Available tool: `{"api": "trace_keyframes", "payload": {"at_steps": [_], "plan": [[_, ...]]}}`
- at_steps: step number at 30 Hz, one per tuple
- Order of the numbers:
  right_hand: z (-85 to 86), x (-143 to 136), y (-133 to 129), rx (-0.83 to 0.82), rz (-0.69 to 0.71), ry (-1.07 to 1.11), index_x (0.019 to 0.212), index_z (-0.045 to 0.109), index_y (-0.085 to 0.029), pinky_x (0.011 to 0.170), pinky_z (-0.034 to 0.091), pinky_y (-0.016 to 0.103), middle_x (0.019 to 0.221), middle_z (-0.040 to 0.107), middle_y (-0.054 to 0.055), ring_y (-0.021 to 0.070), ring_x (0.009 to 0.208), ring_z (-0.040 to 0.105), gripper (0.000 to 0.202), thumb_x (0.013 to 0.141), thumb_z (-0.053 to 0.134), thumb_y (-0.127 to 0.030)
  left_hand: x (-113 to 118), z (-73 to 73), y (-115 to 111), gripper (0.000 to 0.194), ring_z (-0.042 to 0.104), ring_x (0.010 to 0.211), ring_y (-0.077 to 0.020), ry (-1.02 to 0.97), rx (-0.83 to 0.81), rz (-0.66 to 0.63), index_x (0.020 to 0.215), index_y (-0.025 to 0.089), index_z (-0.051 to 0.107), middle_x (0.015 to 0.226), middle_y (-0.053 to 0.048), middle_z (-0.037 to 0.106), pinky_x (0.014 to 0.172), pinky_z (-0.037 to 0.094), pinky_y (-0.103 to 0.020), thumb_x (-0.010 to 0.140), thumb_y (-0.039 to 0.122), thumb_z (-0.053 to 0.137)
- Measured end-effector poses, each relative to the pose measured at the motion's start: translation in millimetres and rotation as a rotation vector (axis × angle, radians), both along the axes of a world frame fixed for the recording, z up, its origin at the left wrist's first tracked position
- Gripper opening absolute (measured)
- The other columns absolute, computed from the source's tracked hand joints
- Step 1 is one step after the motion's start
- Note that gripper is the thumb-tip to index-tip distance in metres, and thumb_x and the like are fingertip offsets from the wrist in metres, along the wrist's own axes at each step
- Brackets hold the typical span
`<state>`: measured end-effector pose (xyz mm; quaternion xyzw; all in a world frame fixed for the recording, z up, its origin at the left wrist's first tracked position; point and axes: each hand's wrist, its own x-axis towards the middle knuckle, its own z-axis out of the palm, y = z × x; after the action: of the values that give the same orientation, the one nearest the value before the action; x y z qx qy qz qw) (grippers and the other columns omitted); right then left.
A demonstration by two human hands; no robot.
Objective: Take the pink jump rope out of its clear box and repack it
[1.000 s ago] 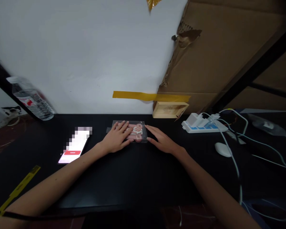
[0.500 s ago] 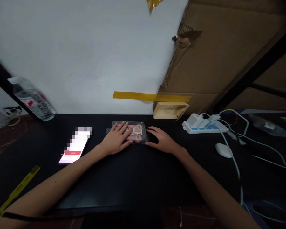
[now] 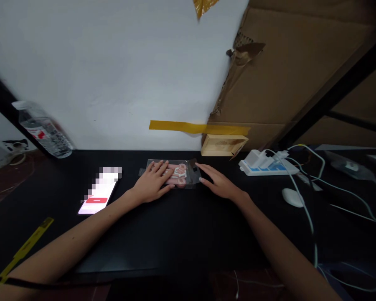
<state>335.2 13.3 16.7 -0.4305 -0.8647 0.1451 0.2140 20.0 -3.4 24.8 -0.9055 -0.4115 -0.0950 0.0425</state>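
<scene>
A clear plastic packet (image 3: 180, 174) with a pink and white item inside lies flat on the black table (image 3: 163, 242). My left hand (image 3: 152, 182) rests palm down over its left part, fingers spread, hiding some of the item. At the packet's right end, my right hand (image 3: 217, 182) has its thumb and fingers apart, the fingertips close to a clear flap that sticks out there. Whether those fingertips touch the flap is hard to tell.
A lit phone (image 3: 100, 194) lies left of my left hand. A water bottle (image 3: 45, 131) stands at the back left. By the wall is a shallow wooden box (image 3: 224, 144). On the right are a power strip (image 3: 268, 166), a white mouse (image 3: 293, 197) and several cables.
My right hand has moved slightly to the right. The clear flap at the packet's right end now extends outward. My left hand has stayed in place.
</scene>
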Motion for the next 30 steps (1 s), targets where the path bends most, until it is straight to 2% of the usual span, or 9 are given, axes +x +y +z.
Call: {"api": "trace_keyframes", "payload": {"at_steps": [3, 9, 15, 19, 22, 25, 30], "plan": [[-4.0, 2, 4, -0.017, -0.016, 0.015, 0.154, 0.034, -0.034, 0.118, 0.034, 0.053, 0.156, 0.043, 0.006, 0.0272, 0.143, 0.042, 0.056, 0.101, 0.043, -0.048, -1, -0.9, 0, 0.057, 0.019, 0.151, -0.0316, -0.039, -0.009, -0.018, 0.151, 0.028, 0.034, 0.162, -0.008, 0.029, 0.121, 0.014, -0.052, 0.100, 0.051, 0.043], [-13.3, -7, 5, 0.015, -0.028, 0.014, 0.140, 0.056, -0.029, 0.115, 0.036, 0.055, 0.152, 0.047, 0.010, 0.0294, 0.140, 0.044, 0.045, 0.098, 0.050, -0.042, -2, -0.8, 1, 0.059, 0.020, 0.151, -0.0327, -0.031, -0.016, -0.046, 0.152, 0.026, 0.033, 0.162, -0.009, 0.028, 0.121, 0.014, -0.052, 0.100, 0.051, 0.043], [-25.0, -24, 2, 0.033, -0.034, 0.073, 0.146, 0.049, -0.029, 0.116, 0.034, 0.055, 0.153, 0.044, 0.012, 0.0305, 0.143, 0.040, 0.054, 0.095, 0.055, -0.047, 5, 0.8, -5, 0.059, 0.021, 0.150, -0.0330, -0.024, -0.006, -0.044, 0.151, 0.023, 0.037, 0.162, -0.011, 0.028, 0.121, 0.014, -0.051, 0.100, 0.054, 0.041], [-34.5, -26, 6, 0.029, -0.099, 0.078, 0.146, 0.048, -0.028, 0.116, 0.033, 0.058, 0.155, 0.041, 0.013, 0.0342, 0.143, 0.039, 0.062, 0.091, 0.059, -0.055, 10, 0.7, -11, 0.059, 0.019, 0.151, -0.0330, -0.020, -0.007, -0.038, 0.151, 0.023, 0.034, 0.163, -0.011, 0.026, 0.120, 0.015, -0.053, 0.102, 0.055, 0.036], [-36.4, -26, 8, 0.002, -0.106, 0.082, 0.145, 0.050, -0.028, 0.116, 0.033, 0.058, 0.156, 0.040, 0.014, 0.0350, 0.143, 0.039, 0.063, 0.089, 0.062, -0.055, 13, 0.7, -14, 0.060, 0.020, 0.150, -0.0340, -0.021, -0.015, -0.030, 0.152, 0.023, 0.032, 0.163, -0.011, 0.026, 0.120, 0.015, -0.054, 0.101, 0.054, 0.038], [-33.3, -26, 8, 0.041, -0.117, 0.160, 0.133, 0.060, -0.026, 0.115, 0.036, 0.054, 0.151, 0.045, 0.015, 0.0327, 0.140, 0.044, 0.054, 0.086, 0.067, -0.051, 15, 1.7, -16, 0.061, 0.020, 0.150, -0.0342, -0.026, -0.028, -0.019, 0.153, 0.023, 0.031, 0.162, -0.012, 0.027, 0.120, 0.015, -0.054, 0.101, 0.055, 0.039], [-29.0, -29, 9, 0.090, -0.172, 0.352, 0.099, 0.073, -0.024, 0.109, 0.043, 0.052, 0.130, 0.061, 0.012, 0.0306, 0.123, 0.060, 0.029, 0.081, 0.073, -0.046, 15, 3.7, -15, 0.062, 0.019, 0.151, -0.0339, 0.011, -0.034, -0.004, 0.153, 0.021, 0.031, 0.163, -0.014, 0.025, 0.120, 0.015, -0.053, 0.101, 0.055, 0.039]]}}
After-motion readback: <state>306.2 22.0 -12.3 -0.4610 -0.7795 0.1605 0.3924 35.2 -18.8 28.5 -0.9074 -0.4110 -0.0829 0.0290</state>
